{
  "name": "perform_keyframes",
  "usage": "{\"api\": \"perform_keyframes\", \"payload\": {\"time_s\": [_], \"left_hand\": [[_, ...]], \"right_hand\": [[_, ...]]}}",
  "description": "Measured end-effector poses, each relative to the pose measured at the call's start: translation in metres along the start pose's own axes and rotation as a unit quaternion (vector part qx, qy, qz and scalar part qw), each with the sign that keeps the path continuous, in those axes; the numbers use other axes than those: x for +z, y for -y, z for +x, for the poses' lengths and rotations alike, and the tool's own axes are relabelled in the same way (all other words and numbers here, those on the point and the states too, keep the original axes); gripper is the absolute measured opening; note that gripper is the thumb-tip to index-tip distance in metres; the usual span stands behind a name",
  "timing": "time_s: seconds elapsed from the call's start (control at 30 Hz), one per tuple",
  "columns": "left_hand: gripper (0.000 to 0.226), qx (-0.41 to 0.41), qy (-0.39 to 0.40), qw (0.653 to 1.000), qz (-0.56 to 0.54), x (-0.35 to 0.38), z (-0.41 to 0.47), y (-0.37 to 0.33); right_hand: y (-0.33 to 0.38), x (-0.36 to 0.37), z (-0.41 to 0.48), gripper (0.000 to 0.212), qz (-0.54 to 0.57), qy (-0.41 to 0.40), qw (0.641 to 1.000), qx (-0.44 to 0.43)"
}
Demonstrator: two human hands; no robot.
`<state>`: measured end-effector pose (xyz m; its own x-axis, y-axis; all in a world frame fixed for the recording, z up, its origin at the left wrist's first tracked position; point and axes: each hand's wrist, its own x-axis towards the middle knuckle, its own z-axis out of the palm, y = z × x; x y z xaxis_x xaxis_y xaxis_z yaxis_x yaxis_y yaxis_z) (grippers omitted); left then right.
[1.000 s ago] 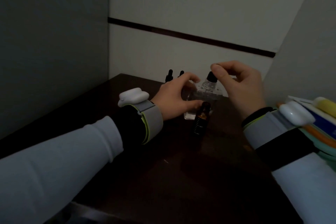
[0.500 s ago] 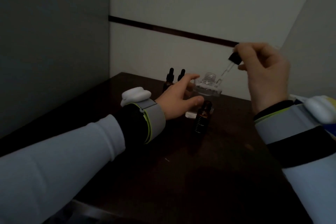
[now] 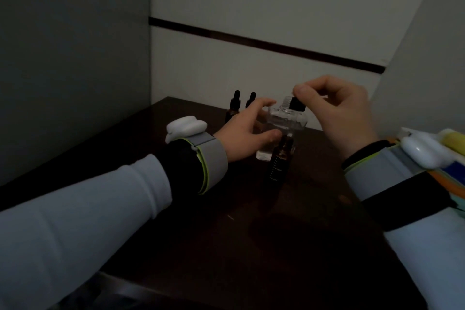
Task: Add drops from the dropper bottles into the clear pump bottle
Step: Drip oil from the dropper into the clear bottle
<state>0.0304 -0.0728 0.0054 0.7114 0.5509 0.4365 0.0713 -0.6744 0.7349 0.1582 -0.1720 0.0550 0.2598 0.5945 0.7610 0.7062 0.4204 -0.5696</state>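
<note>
The clear pump bottle (image 3: 286, 119) stands uncapped on the dark table (image 3: 251, 234), its threaded neck bare. My left hand (image 3: 245, 132) grips its left side, thumb in front and fingers behind. Just in front of it stands an open amber dropper bottle (image 3: 279, 162). My right hand (image 3: 339, 113) pinches the black dropper cap (image 3: 297, 104) between thumb and fingers. The glass pipette hangs down in front of the clear bottle, its tip just above the amber bottle's neck.
Two more dark dropper bottles (image 3: 235, 106) with black caps stand behind my left hand near the back wall. A stack of coloured items (image 3: 453, 148) lies at the right edge. Walls close the table in on the left and at the back.
My right hand has brought the dropper down and to the left, from high beside the clear bottle's mouth to just over the amber bottle. My left hand has kept its hold.
</note>
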Motion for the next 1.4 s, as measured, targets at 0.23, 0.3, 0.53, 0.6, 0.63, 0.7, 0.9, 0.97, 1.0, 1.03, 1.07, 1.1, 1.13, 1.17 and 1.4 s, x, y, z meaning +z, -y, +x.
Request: {"api": "perform_keyframes", "payload": {"time_s": [0.23, 0.3, 0.53, 0.6, 0.63, 0.7, 0.9, 0.97, 1.0, 1.03, 1.07, 1.1, 1.13, 1.17, 1.4], "left_hand": [[0.059, 0.000, 0.003, 1.000, -0.004, 0.000, 0.000, 0.000], [0.059, 0.000, 0.000, 1.000, -0.004, 0.000, 0.000, 0.001], [0.059, -0.003, 0.006, 1.000, -0.002, 0.000, 0.000, 0.001], [0.059, -0.003, 0.006, 1.000, -0.001, -0.001, 0.000, 0.001], [0.059, -0.004, 0.006, 1.000, -0.001, -0.001, 0.000, 0.000], [0.059, -0.002, 0.005, 1.000, -0.001, -0.001, 0.000, 0.000], [0.056, 0.018, -0.020, 1.000, 0.004, -0.001, 0.000, 0.000], [0.055, 0.025, -0.025, 0.999, 0.004, -0.002, -0.002, -0.001], [0.055, 0.029, -0.026, 0.999, 0.003, -0.002, -0.002, -0.002], [0.054, 0.032, -0.028, 0.999, 0.002, -0.003, -0.002, -0.003], [0.053, 0.036, -0.028, 0.999, 0.001, -0.003, -0.003, -0.003], [0.052, 0.040, -0.029, 0.999, 0.000, -0.003, -0.003, -0.004], [0.051, 0.045, -0.029, 0.999, 0.000, -0.003, -0.003, -0.004], [0.050, 0.051, -0.029, 0.998, 0.002, -0.004, -0.003, -0.003], [0.050, 0.065, -0.028, 0.997, 0.003, -0.004, -0.002, -0.002]], "right_hand": [[-0.003, 0.000, -0.001, 0.015, 0.008, 0.000, 1.000, 0.005], [-0.003, 0.000, -0.001, 0.013, 0.013, 0.004, 1.000, 0.010], [-0.002, 0.000, -0.001, 0.009, 0.012, 0.016, 1.000, 0.013], [-0.001, 0.000, -0.003, 0.011, 0.002, 0.024, 1.000, 0.012], [0.000, 0.000, -0.003, 0.012, 0.000, 0.025, 1.000, 0.013], [0.000, 0.000, -0.002, 0.011, 0.005, 0.018, 1.000, 0.017], [0.007, -0.003, 0.000, 0.007, 0.048, -0.112, 0.992, -0.014], [0.010, -0.007, 0.004, 0.005, 0.085, -0.172, 0.981, -0.020], [0.011, -0.010, 0.006, 0.008, 0.100, -0.201, 0.974, -0.023], [0.012, -0.012, 0.007, 0.011, 0.109, -0.222, 0.969, -0.025], [0.012, -0.014, 0.008, 0.010, 0.114, -0.236, 0.965, -0.026], [0.011, -0.014, 0.009, 0.006, 0.117, -0.241, 0.963, -0.025], [0.011, -0.014, 0.009, 0.004, 0.115, -0.243, 0.963, -0.025], [0.012, -0.013, 0.008, 0.006, 0.109, -0.244, 0.963, -0.025], [0.002, 0.003, 0.000, 0.015, -0.020, -0.111, 0.994, 0.001]]}}
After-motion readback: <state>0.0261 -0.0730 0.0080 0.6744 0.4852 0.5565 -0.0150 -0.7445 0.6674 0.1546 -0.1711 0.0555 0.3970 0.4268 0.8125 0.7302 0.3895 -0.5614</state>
